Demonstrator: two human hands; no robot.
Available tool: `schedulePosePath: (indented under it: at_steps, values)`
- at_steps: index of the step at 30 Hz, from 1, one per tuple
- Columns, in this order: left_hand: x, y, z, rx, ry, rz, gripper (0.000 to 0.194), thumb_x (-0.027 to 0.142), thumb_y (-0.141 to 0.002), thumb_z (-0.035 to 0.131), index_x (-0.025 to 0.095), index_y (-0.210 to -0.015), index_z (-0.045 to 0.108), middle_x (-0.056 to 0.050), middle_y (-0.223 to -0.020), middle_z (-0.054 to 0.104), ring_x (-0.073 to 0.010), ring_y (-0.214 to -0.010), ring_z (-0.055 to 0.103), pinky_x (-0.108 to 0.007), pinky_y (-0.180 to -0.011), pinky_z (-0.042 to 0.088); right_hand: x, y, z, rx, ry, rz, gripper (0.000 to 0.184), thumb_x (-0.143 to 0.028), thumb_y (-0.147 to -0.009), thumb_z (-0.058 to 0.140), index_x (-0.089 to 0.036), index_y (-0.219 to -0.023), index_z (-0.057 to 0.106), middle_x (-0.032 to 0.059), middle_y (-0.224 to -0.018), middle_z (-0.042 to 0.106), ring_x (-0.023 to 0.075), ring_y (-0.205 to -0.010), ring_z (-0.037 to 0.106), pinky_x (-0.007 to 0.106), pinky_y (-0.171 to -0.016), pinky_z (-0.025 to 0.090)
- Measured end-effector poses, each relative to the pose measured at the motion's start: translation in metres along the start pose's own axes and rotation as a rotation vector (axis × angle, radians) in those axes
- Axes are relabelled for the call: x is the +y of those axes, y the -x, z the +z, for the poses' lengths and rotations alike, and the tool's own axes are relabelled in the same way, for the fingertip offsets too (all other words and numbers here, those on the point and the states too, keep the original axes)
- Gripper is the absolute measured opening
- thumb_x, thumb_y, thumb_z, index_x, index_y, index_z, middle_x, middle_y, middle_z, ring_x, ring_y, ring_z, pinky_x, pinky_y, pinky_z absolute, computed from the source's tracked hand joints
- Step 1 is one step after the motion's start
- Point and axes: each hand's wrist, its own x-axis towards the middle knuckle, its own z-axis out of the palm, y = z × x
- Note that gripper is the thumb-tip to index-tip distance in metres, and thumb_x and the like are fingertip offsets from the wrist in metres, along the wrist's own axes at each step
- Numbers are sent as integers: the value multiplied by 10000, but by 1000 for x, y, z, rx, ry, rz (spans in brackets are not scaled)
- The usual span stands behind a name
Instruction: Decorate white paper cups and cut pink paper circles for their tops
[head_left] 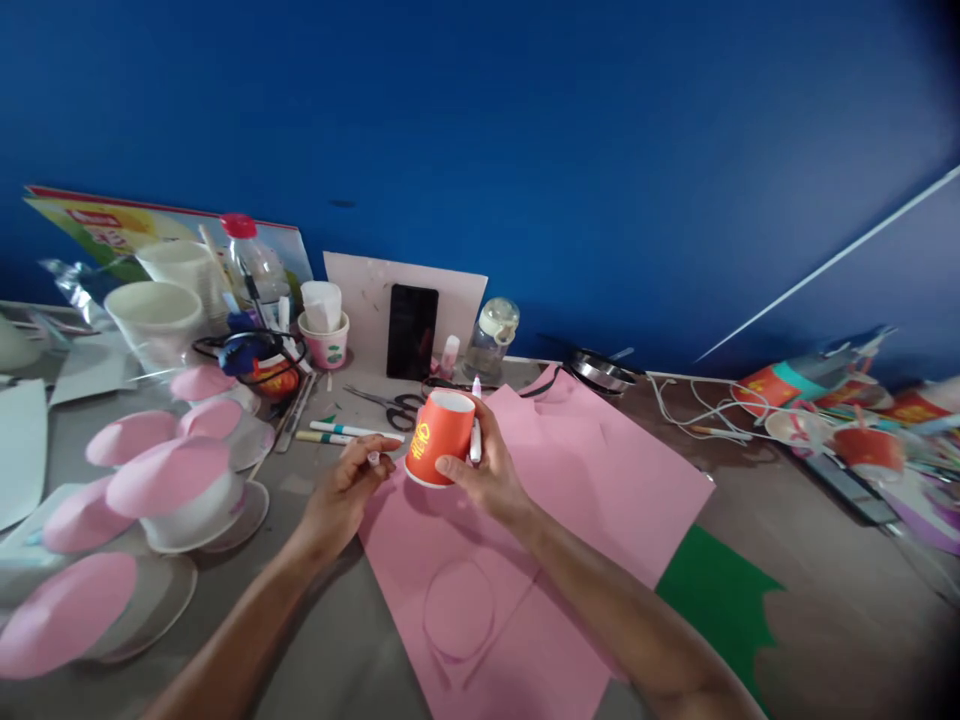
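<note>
Through the head camera I had the red cup (435, 445) held up over the large pink paper (555, 460), near its left edge, with the yellow lettering showing on its side. My right hand (491, 465) had its fingers clamped on the cup, thumb across the front, and the same grip held a white marker (475, 440) upright against the cup's side. My left hand (349, 490) was just beside the cup, its fingers closed on a small cap (373, 458).

Below my hands, a round outline (459, 610) lay on the paper, and green paper (712, 600) stuck out from under the right edge. Behind the cup I saw black scissors (397, 408) on the counter (322, 630) and a dark phone (412, 332) leaning upright. Several pink-topped cups (169, 480) were clustered on the left.
</note>
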Motion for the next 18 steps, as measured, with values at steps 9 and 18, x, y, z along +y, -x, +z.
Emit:
schedulePosePath:
  at_steps: [9,18]
  values:
    - [-1,-3,2,-34,185,-46,396,446,-760,675,190,-1058,622,-30,-858,633,-166,-708,615,-334,-716,498,11,7,0,-32,201,-60,738,-279,-723,697,-217,-1358,326,123,-1312,503,291,-1192,500,474,-1000,420]
    - [1,-6,-1,89,-40,52,437,454,-743,654,193,-1093,667,0,-771,543,-138,-693,525,-268,-645,467,22,8,-1,-27,709,-384,669,-276,-783,605,-159,-1381,327,165,-1238,549,317,-1087,527,514,-912,470]
